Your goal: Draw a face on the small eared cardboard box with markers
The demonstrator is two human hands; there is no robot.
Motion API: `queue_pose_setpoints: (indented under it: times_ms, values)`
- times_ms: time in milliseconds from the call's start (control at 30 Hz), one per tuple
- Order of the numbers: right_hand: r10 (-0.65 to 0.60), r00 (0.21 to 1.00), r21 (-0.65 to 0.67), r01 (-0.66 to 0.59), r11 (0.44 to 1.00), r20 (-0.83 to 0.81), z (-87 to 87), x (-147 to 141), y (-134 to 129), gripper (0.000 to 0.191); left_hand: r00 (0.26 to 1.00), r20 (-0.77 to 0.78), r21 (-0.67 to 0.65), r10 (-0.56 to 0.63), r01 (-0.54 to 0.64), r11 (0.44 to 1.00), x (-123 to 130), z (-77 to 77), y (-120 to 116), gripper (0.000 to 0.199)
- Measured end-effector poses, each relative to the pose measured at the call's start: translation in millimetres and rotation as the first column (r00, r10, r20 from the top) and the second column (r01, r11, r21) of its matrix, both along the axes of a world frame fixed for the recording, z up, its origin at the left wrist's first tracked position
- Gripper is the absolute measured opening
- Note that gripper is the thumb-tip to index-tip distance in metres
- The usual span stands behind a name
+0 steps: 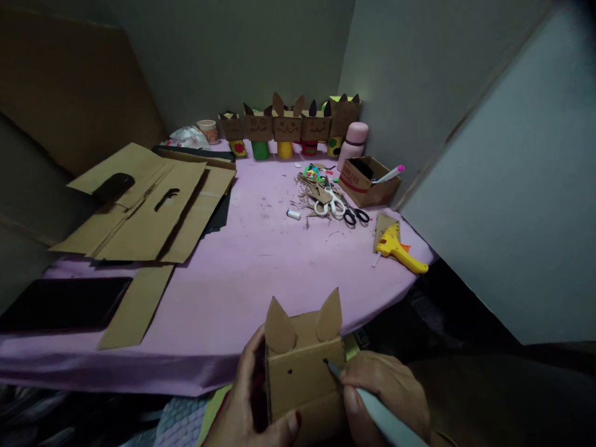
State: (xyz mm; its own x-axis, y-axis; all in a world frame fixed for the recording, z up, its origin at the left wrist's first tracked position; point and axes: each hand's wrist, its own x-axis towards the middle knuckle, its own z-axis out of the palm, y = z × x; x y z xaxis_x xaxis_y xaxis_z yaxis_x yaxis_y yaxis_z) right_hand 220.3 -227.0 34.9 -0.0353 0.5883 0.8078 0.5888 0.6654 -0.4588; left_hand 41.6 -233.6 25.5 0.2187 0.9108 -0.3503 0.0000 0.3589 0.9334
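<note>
— Holding the cardboard box (302,372) at the bottom centre of the frame, my left hand (246,403) wraps its left side, thumb across the lower front, so the face stays steady under the pen.

— And the right hand (386,391)?

— Closed around a marker (372,413). Tip touches the box front at the right-hand dot; a second dot sits to its left.

— Orientation?

— Box upright, front face toward me, its two pointed ears (302,323) up. Marker's long axis runs from lower right up-left to the tip.

— Surroundings?

— Pink table (261,261) beyond. Finished eared boxes (288,127) line the upper centre; scissors (342,208) and a yellow glue gun (398,248) lie right of centre, flat cardboard sheets (149,205) at left.
</note>
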Motion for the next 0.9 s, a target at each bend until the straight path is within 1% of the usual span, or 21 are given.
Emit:
queue_pose_setpoints:
  times_ms: [100, 167, 233, 300, 367, 433, 567, 633, 733, 833, 900]
  values:
    - [0.014, 1.000, -0.013, -0.014, 1.000, -0.006, 0.1, -0.2, -0.3, 0.012, 0.999, -0.031, 0.010, -0.025, 0.025, 1.000, -1.4, 0.5, 0.4, 0.102]
    - [0.027, 0.999, -0.041, -0.028, 0.999, -0.020, -1.0, -1.1, -1.3, 0.010, 0.999, -0.007, 0.012, -0.036, 0.036, 0.999, -2.2, 0.7, 0.6, 0.102]
    - [0.009, 0.999, -0.057, -0.012, 0.998, -0.044, -3.3, -2.2, -2.1, 0.011, 0.999, 0.019, 0.011, -0.039, 0.039, 0.999, -2.4, 0.6, 0.6, 0.100]
    - [-0.004, 0.998, -0.046, 0.002, 0.999, -0.057, -6.1, -2.8, -2.1, 0.012, 0.999, 0.031, 0.012, -0.029, 0.029, 1.000, -1.8, 0.3, 0.6, 0.101]
    - [-0.001, 0.999, -0.008, 0.001, 1.000, -0.050, -7.7, -2.6, -1.7, 0.012, 1.000, 0.026, 0.002, -0.017, 0.017, 1.000, -1.2, 0.2, 0.5, 0.102]
    - [0.003, 0.999, 0.010, -0.003, 1.000, -0.051, -7.1, -1.7, -1.8, 0.012, 1.000, 0.024, -0.015, -0.019, 0.019, 1.000, -1.2, 0.2, 0.5, 0.104]
    - [-0.013, 1.000, -0.057, 0.013, 0.998, -0.007, -1.3, -0.7, -2.9, 0.012, 0.999, -0.022, -0.011, -0.038, 0.038, 0.999, -2.9, 0.8, 0.5, 0.101]
    - [-0.035, 0.999, -0.038, 0.035, 0.999, 0.000, 0.5, -0.9, -2.8, 0.013, 0.999, -0.037, 0.005, -0.038, 0.038, 0.999, -3.5, 1.1, 0.5, 0.100]
    - [-0.030, 1.000, -0.011, 0.030, 0.999, 0.003, -0.1, -1.3, -2.2, 0.014, 0.999, -0.002, -0.002, -0.033, 0.033, 0.999, -3.5, 0.8, 0.2, 0.100]
    - [-0.024, 1.000, -0.049, 0.024, 0.999, 0.000, -1.4, -1.0, -2.6, 0.013, 0.998, 0.039, -0.015, -0.044, 0.044, 0.999, -3.1, 0.1, 0.0, 0.102]
    - [-0.027, 1.000, -0.052, 0.027, 0.998, -0.010, -0.8, -0.8, -2.7, 0.014, 0.999, 0.027, -0.021, -0.046, 0.046, 0.999, -2.6, 0.5, 0.0, 0.103]
